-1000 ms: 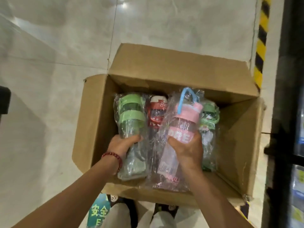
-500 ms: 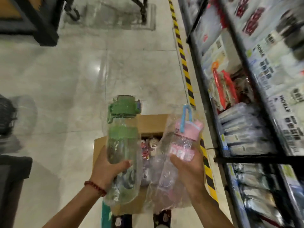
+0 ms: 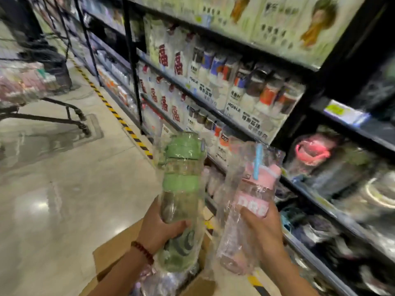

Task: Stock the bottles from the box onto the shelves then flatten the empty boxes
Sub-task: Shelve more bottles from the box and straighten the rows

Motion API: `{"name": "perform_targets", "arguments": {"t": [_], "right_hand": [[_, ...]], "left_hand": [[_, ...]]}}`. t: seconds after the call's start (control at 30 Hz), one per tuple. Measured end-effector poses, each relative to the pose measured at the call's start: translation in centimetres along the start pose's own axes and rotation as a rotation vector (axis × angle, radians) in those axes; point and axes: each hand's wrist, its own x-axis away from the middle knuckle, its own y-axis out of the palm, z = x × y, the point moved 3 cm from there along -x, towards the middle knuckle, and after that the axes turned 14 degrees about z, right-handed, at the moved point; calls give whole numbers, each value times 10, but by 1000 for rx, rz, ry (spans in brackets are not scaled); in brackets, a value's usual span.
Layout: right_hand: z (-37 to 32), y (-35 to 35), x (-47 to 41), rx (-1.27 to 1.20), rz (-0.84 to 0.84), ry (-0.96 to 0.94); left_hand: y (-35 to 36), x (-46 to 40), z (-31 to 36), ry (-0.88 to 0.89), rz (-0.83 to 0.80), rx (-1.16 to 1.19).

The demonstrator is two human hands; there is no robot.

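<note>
My left hand [image 3: 159,228] grips a green-lidded clear bottle [image 3: 181,189] in a plastic wrap, held upright. A pink-lidded bottle [image 3: 252,199] with a blue strap, also wrapped, is gripped by my right hand [image 3: 263,229] and tilts to the right. Both bottles are raised above the open cardboard box [image 3: 115,251] on the floor below, where more wrapped bottles [image 3: 154,280] show between my forearms. The black shelves [image 3: 299,189] with wrapped bottles stand to the right, close to the pink bottle.
Shelf rows above hold packed bottles and boxed goods [image 3: 245,88]. A yellow-black floor stripe [image 3: 115,114] runs along the shelf base. A cart with black legs [image 3: 70,116] carrying wrapped goods stands at the left on the shiny floor.
Both hands lifted the two bottles out of the box and higher. My view swung up and right from the box to the shelves.
</note>
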Motion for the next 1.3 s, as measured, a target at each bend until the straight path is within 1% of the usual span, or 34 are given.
{"name": "perform_targets", "arguments": {"t": [0.13, 0.37, 0.53, 0.67, 0.83, 1.03, 1.3], "right_hand": [[-61, -76, -12, -54, 114, -123], [-126, -208, -27, -53, 347, -249], [-164, -277, -41, -48, 414, -351], [-187, -319, -59, -87, 445, -388], [-196, -341, -95, -163, 446, -338], [-209, -324, -141, -240, 459, -288], [-236, -296, -185, -211, 723, -357]], "left_hand": [[74, -1, 62, 85, -191, 60], [203, 46, 163, 261, -415, 141], [277, 75, 205, 341, -535, 150], [326, 89, 234, 351, -594, 168], [361, 90, 258, 325, -568, 199], [373, 60, 275, 284, -558, 190], [401, -6, 296, 284, -494, 302]]}}
